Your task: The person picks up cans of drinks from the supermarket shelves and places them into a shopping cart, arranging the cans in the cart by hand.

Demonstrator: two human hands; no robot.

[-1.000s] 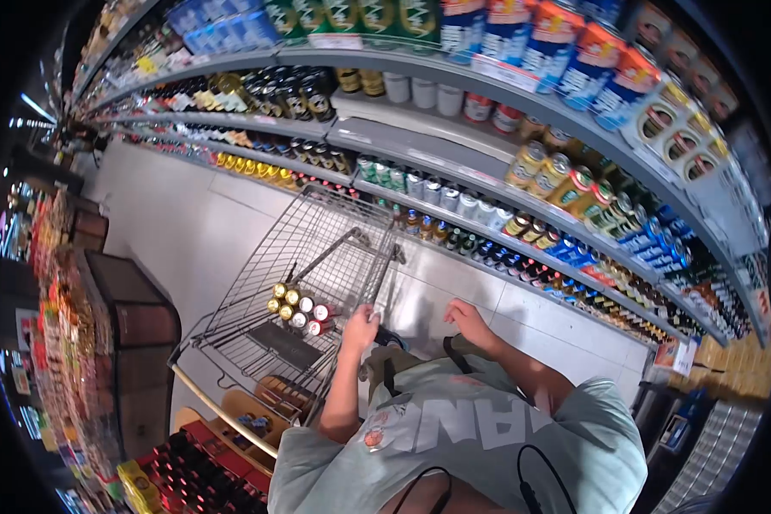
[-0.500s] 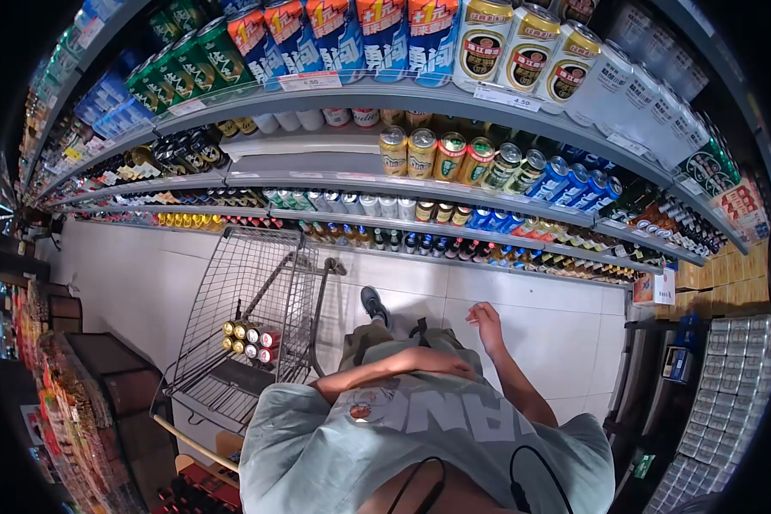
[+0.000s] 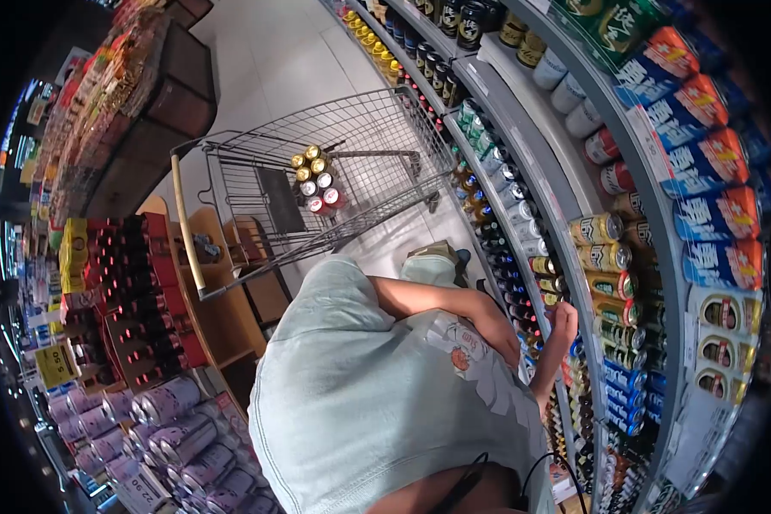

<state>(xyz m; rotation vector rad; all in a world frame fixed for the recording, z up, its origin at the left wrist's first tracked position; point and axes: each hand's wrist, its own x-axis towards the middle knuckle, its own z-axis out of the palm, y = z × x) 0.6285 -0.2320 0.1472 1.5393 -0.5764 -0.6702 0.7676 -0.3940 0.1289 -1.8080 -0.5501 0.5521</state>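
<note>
My left arm crosses in front of my shirt, its fingers hidden. Near the shelf, my right hand (image 3: 563, 320) is raised with its fingers curled together, and nothing shows in it. A wire shopping cart (image 3: 360, 120) stands ahead of me and to the left, touched by neither hand. Inside it lies a cluster of several cans, with gold tops (image 3: 313, 152) and with white and red tops (image 3: 317, 204). The cart's pale yellow handle (image 3: 188, 223) is at its left end.
Shelves of cans and bottles (image 3: 608, 257) run along the right, with orange and blue cans (image 3: 720, 214) on the upper one. At left are a snack display (image 3: 103, 111), dark red-capped bottles (image 3: 137, 291), a wooden stand (image 3: 218, 317) and stacked purple cans (image 3: 180, 428). Pale floor (image 3: 265, 51) stretches ahead.
The view has swung left, putting the shelves at the right. My left hand has left the cart's side and crossed my body. The cart now appears higher, with its handle at the left.
</note>
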